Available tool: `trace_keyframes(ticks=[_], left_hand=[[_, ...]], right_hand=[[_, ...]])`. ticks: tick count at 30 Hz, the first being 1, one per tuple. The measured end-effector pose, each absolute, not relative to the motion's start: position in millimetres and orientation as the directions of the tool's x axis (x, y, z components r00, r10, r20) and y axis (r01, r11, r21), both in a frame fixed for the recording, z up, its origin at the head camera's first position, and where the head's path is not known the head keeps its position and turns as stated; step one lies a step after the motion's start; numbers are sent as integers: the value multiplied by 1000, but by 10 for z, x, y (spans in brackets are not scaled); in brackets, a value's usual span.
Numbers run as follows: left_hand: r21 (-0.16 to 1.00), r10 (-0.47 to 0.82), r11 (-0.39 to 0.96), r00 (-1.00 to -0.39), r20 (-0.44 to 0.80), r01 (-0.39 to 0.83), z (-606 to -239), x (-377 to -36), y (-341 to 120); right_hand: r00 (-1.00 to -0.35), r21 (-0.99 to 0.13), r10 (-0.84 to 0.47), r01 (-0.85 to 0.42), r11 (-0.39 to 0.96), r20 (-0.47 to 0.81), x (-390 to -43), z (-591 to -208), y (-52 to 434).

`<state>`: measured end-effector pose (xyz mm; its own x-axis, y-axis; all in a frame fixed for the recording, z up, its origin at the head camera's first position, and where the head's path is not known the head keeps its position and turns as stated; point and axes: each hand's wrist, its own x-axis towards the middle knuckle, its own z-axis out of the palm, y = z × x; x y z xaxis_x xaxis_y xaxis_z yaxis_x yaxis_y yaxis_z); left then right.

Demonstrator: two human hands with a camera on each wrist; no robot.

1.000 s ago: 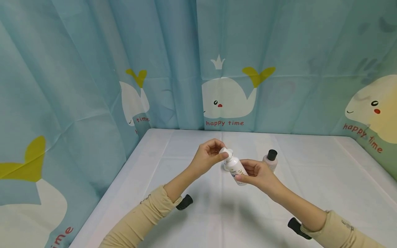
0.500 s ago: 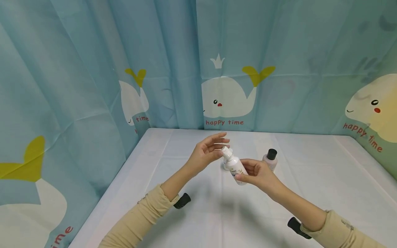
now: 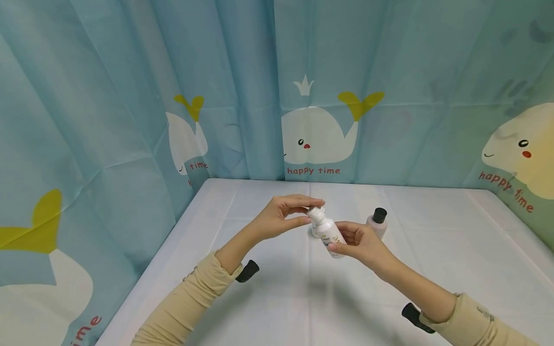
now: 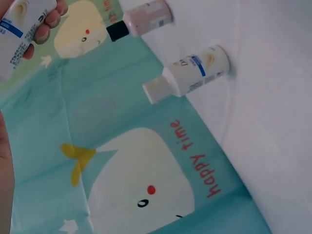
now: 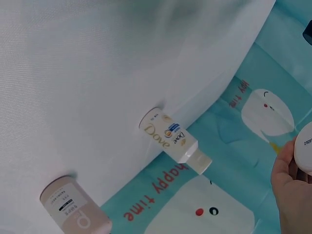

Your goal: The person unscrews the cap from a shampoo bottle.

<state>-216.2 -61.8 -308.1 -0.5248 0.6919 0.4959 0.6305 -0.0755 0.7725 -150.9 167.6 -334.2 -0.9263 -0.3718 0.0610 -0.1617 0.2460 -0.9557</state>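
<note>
A small white Dove bottle (image 3: 328, 232) is held tilted above the table, its cap (image 3: 315, 212) pointing up and left. My right hand (image 3: 339, 239) grips its body from below. My left hand (image 3: 313, 210) pinches the cap between thumb and forefinger. In the left wrist view the held bottle (image 4: 19, 29) shows at the top left, with right-hand fingertips (image 4: 50, 17) on it. The right wrist view catches only its base (image 5: 305, 148) beside my palm (image 5: 291, 192).
A second white Dove bottle (image 5: 170, 139) stands on the white table (image 3: 259, 298), mostly hidden behind the held one. A pink bottle (image 3: 377, 223) with a black cap stands to its right. Blue whale-print curtains (image 3: 130, 120) close off the left, back and right sides.
Half a second ago my left hand had opened and come off the cap; now its thumb and forefinger are back on it. The right hand and bottle have stayed put.
</note>
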Motion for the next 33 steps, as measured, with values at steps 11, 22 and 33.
trace_keyframes(ticks=[11,22,33], left_hand=[[808,608,-1,-641,468,589,-3116,-2153,-583],[826,536,-7,-696,479,563,-3107,-2102,-587],[861,503,-97,-722,476,499,-3143,-2089,-585]], right_hand=[[-926,-958,-374,-156,242,56,-1516,-3381,1668],[-934,-955,-356,-144,259,45,-1506,-3360,1655],[-938,-951,-344,-149,273,48,-1510,-3340,1649]])
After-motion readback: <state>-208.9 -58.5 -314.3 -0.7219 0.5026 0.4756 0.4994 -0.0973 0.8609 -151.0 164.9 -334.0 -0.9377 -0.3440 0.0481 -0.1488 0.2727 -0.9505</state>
